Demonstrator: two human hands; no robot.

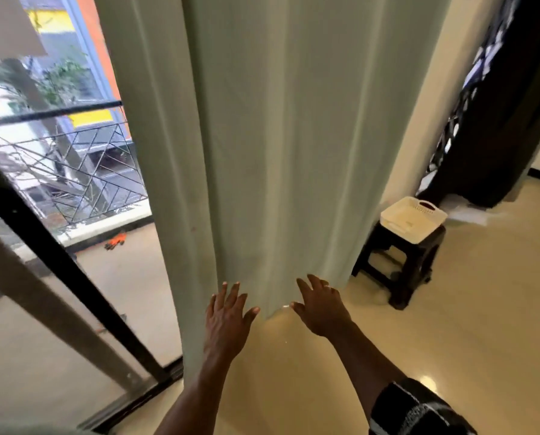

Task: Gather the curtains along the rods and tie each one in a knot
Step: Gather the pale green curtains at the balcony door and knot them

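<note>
A pale green curtain (271, 136) hangs straight down in wide folds in front of me, its hem just above the floor. My left hand (227, 312) is stretched toward the hem, fingers spread, at the curtain's lower edge. My right hand (320, 304) reaches beside it on the right, fingers apart, close to the same hem. Neither hand holds any cloth. A dark patterned curtain (494, 114) hangs at the far right. No rod is visible.
A black sliding-door frame (64, 265) runs diagonally at the left, with a balcony and metal railing (74, 171) beyond. A dark plastic stool (400, 262) carrying a white basket (413, 218) stands right of the curtain on the glossy floor.
</note>
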